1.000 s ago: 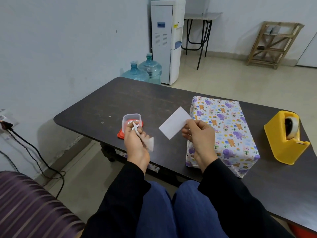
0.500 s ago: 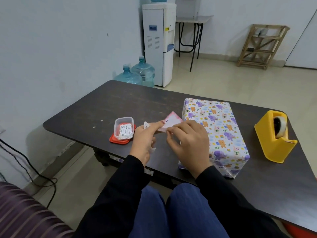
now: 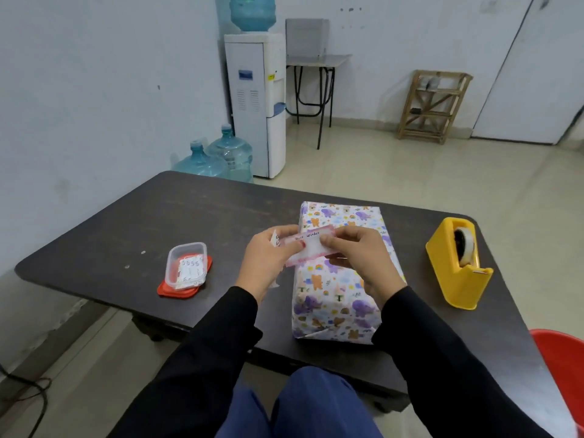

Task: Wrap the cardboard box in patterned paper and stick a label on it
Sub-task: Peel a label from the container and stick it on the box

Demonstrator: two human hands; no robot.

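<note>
One wide dark desk (image 3: 126, 229), bearing everything. On it, lengthwise and already wrapped all round in an animal print, the cardboard box (image 3: 335, 298): rigid, flat-topped, probably light for its bulk; best steadied by the long sides, though needing no lifting now. Off to the right, well apart, a yellow tape dispenser (image 3: 455, 273). To the left, a clear plastic tub (image 3: 186, 263) of white printed slips, likely more labels, seated on its red lid (image 3: 164, 290).

Above the box's left edge, left hand (image 3: 265, 263) and right hand (image 3: 360, 257), each grip closed in a pinch on one end of the pink-bordered label (image 3: 308, 249), held roughly level, handwriting up. Cannot tell whether touching the box yet. Tucked also in the left grip, a white scrap (image 3: 274, 238), possibly peeled backing.

Thin, limp and presumably sticky underneath: hold by the extreme ends only, keep stretched so as not to curl onto itself, lower one end first, then smooth across the top.
</note>
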